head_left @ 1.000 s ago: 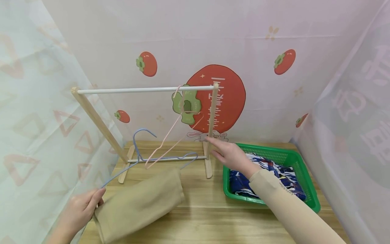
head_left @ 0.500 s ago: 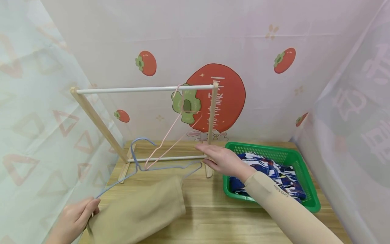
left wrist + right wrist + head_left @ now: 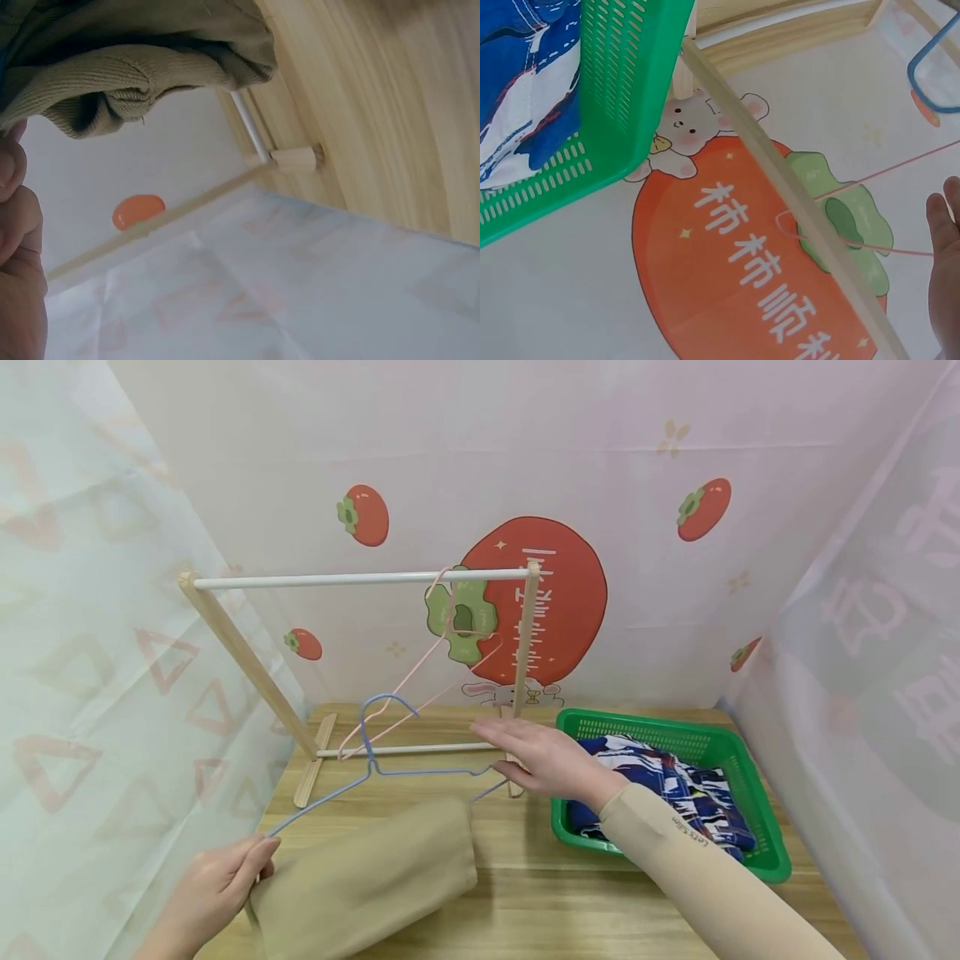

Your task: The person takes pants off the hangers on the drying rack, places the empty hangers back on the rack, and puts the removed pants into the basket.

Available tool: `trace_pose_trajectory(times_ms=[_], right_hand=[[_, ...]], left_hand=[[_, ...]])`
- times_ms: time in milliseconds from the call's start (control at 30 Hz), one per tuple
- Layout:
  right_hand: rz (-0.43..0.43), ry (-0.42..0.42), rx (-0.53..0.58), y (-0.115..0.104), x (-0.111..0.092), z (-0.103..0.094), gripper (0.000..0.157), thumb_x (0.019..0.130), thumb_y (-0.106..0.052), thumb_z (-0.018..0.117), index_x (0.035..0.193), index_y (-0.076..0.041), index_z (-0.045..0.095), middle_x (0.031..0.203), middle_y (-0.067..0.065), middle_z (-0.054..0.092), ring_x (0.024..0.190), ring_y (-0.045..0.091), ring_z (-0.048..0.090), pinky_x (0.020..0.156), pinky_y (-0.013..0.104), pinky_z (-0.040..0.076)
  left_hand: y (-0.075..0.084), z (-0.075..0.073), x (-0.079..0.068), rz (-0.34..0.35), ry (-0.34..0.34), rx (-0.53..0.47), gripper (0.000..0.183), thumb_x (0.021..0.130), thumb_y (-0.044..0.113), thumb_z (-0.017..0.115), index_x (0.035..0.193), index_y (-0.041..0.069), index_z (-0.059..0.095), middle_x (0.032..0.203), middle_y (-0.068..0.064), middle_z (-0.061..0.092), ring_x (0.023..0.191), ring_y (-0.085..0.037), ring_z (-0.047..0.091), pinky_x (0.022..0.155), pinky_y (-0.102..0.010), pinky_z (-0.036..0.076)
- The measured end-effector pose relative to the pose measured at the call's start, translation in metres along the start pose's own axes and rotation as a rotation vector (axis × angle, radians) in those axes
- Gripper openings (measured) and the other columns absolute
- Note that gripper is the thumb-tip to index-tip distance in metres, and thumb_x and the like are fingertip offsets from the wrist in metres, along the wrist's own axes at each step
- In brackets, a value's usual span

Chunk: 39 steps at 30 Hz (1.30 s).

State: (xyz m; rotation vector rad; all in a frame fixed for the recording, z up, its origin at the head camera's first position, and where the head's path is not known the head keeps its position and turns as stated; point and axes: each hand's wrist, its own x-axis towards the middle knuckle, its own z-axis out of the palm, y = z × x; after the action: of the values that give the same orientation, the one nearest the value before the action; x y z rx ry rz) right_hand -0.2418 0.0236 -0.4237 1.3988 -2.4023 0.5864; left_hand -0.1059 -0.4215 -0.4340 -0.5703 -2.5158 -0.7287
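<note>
Pale printed sheets wall in 3 sides; the back sheet shows red persimmons, while the left and right sheets are faint and cut off by the edges of the head view. The wood-grained counter runs out of that view at the bottom. On it stands a wooden rack with 2 white rods. To its right, a green basket holds patterned clothing, its near side partly covered by a beige sleeve. The khaki garment is above the counter in front of the rack, its near end cropped by the frame. The blue hanger rises behind it, its lower bar vanishing at the cloth, so how the 2 are joined cannot be told. A pink hanger hangs from the upper rod. The left hand has its fingers pinching the blue hanger's end and the garment's edge, hiding both there. The right hand's fingers are released and straight; whether it touches the hanger's other end is unclear.
</note>
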Motion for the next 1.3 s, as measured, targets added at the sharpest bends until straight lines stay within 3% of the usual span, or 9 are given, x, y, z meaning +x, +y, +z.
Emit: trace_pose_trajectory(times_ms=[333,633,900,1167,1300], right_hand=[[-0.084,0.024,0.0,-0.008,-0.004,-0.001,0.064,0.096,-0.027,0.073,0.152,-0.01,0.048,0.154,0.009,0.05,0.141,0.026,0.05,0.114,0.044,0.042],[-0.195,0.047,-0.14,-0.011,-0.007,0.004,0.063,0.101,-0.033,0.066,0.154,-0.007,0.044,0.163,0.013,0.036,0.152,0.031,0.032,0.122,0.049,0.029],[-0.307,0.054,-0.17,-0.02,-0.007,0.013,0.073,0.096,-0.033,0.073,0.156,-0.006,0.041,0.162,0.016,0.036,0.151,0.035,0.032,0.123,0.047,0.028],[-0.34,0.013,-0.183,-0.031,-0.008,0.024,0.078,0.096,-0.043,0.07,0.158,-0.008,0.036,0.166,0.012,0.031,0.153,0.034,0.029,0.124,0.049,0.024],[-0.341,-0.017,-0.188,-0.035,-0.008,0.029,0.078,0.099,-0.047,0.064,0.16,-0.011,0.033,0.168,0.01,0.027,0.156,0.03,0.02,0.125,0.049,0.02]], left_hand=[[0.014,0.026,0.026,0.022,0.034,-0.042,0.042,0.093,-0.003,0.066,0.069,0.03,0.056,0.061,0.025,0.046,0.053,0.011,0.036,0.047,-0.012,0.031],[0.026,0.042,0.042,0.054,0.066,-0.041,0.038,0.095,0.0,0.065,0.069,0.026,0.058,0.061,0.02,0.053,0.055,0.009,0.042,0.047,-0.015,0.037],[0.037,0.05,0.053,-0.035,0.026,-0.064,0.038,0.1,0.003,0.06,0.068,0.024,0.059,0.061,0.02,0.055,0.051,0.007,0.041,0.045,-0.016,0.037],[0.047,0.055,0.064,-0.109,0.025,-0.173,0.04,0.103,0.005,0.057,0.067,0.022,0.06,0.054,0.017,0.053,0.036,0.008,0.039,0.036,-0.017,0.036],[0.053,0.056,0.07,-0.136,0.02,-0.22,0.04,0.104,0.006,0.056,0.067,0.02,0.061,0.052,0.015,0.053,0.033,0.006,0.041,0.033,-0.018,0.036]])
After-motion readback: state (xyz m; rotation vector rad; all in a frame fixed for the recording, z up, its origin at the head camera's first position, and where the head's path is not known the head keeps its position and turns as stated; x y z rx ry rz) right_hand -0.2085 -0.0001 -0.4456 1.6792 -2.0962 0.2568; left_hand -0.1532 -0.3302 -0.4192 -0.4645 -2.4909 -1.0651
